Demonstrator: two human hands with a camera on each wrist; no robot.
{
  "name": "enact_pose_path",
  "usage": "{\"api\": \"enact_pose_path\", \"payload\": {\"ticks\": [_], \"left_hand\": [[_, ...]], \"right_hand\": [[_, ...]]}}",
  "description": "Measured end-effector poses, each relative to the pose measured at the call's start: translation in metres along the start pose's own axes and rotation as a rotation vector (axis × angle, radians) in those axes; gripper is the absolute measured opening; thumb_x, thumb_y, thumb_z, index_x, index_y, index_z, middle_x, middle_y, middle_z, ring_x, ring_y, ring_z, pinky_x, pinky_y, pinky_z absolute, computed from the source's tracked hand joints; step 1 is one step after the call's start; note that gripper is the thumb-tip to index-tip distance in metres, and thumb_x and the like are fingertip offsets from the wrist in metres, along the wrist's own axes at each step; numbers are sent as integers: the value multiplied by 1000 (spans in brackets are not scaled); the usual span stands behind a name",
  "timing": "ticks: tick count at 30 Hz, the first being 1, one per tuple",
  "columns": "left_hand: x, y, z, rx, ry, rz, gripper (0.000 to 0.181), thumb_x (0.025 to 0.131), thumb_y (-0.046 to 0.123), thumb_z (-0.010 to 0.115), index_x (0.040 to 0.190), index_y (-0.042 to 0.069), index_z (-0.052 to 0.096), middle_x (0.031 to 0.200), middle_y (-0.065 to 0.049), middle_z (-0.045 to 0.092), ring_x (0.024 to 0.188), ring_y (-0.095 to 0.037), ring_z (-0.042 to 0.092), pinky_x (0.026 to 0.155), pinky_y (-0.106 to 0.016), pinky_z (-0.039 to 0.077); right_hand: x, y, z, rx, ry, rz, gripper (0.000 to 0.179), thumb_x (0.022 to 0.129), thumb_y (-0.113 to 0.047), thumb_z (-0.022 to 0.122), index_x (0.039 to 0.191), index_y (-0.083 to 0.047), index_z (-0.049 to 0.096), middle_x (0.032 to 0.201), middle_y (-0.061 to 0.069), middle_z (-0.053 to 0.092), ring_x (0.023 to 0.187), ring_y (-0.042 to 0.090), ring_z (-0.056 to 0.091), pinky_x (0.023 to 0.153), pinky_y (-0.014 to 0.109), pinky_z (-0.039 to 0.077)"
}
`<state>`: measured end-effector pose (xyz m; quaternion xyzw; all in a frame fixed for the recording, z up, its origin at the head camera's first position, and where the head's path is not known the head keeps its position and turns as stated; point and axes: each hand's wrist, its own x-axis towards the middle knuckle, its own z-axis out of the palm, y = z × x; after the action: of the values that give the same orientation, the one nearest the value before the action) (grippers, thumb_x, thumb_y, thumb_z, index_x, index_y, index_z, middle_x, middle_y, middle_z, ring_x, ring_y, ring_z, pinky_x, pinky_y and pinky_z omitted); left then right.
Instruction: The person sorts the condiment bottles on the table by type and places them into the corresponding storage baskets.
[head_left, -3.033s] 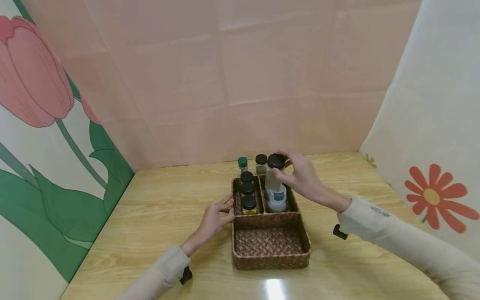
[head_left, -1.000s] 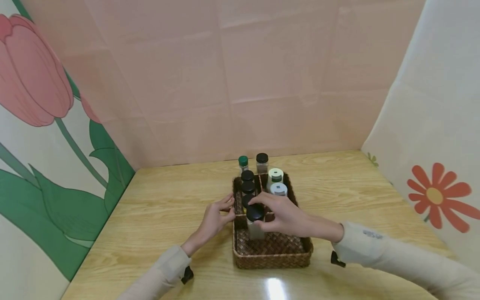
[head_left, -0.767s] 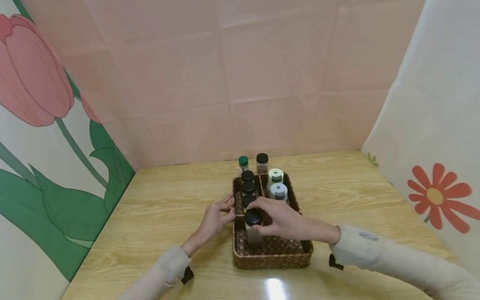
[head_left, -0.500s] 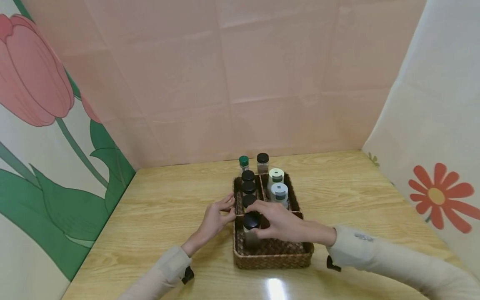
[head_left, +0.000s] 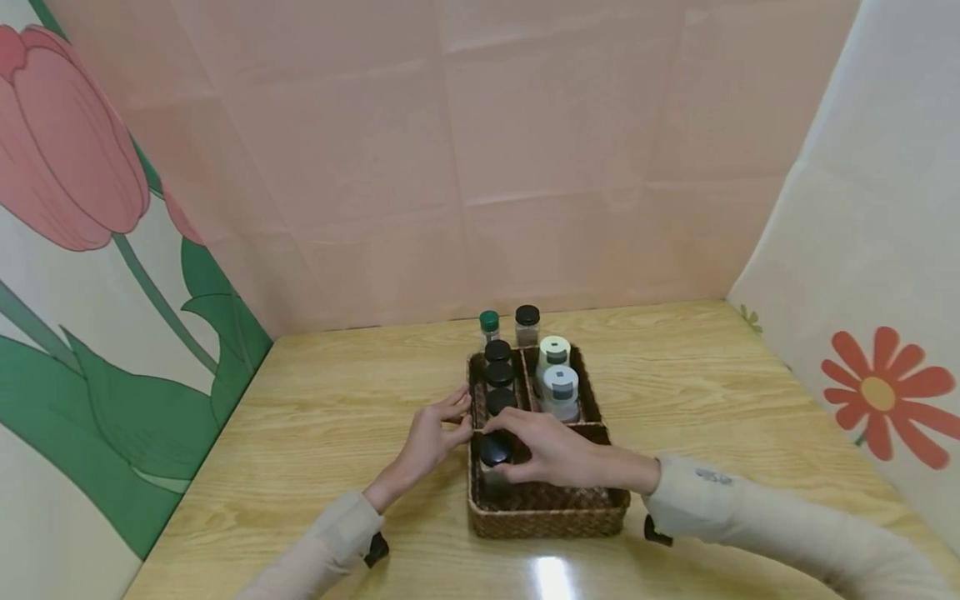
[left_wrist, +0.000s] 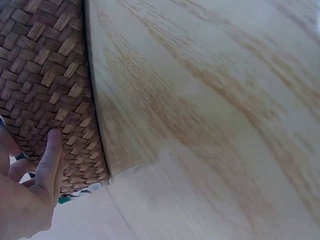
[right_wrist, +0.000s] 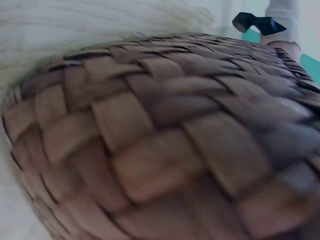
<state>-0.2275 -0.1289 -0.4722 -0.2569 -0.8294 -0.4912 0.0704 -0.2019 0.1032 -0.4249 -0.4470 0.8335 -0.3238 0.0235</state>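
My right hand (head_left: 553,450) pinches a jar by its black lid (head_left: 495,448). The jar stands upright in the front-left corner of a brown woven basket (head_left: 547,523), its body partly shaded. My left hand (head_left: 426,437) rests against the basket's left side. In the left wrist view, a straight finger (left_wrist: 48,162) lies flat on the woven wall (left_wrist: 55,85). Three black-lidded jars (head_left: 498,373) line the back-left compartment, the nearest partly behind my right hand. Two white-topped bottles (head_left: 560,387) stand in the back-right one. Close-up basket weave (right_wrist: 150,130) fills most of the right wrist view.
Behind the basket, a green-capped jar (head_left: 490,323) and another black-capped jar (head_left: 527,325) stand on the wood-grain table (head_left: 337,392). A pink backdrop (head_left: 375,167) rises at the table's far edge, with flower-printed sheets at both sides.
My right hand has carried the black-lidded jar from above the back-right compartment forward and left, then lower into the front compartment. The left hand stays at the basket's side.
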Motion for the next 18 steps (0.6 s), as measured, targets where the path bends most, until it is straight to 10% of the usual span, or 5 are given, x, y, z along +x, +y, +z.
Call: {"api": "enact_pose_path", "payload": {"ticks": [18], "left_hand": [[0, 0, 0, 7, 0, -8, 34, 92, -5, 59, 126, -11, 60, 144, -20, 47, 85, -20, 72, 39, -17, 34]], "right_hand": [[2, -1, 3, -17, -13, -10, 44, 91, -23, 73, 129, -6, 59, 112, -1, 60, 85, 2, 60, 70, 21, 52]]}}
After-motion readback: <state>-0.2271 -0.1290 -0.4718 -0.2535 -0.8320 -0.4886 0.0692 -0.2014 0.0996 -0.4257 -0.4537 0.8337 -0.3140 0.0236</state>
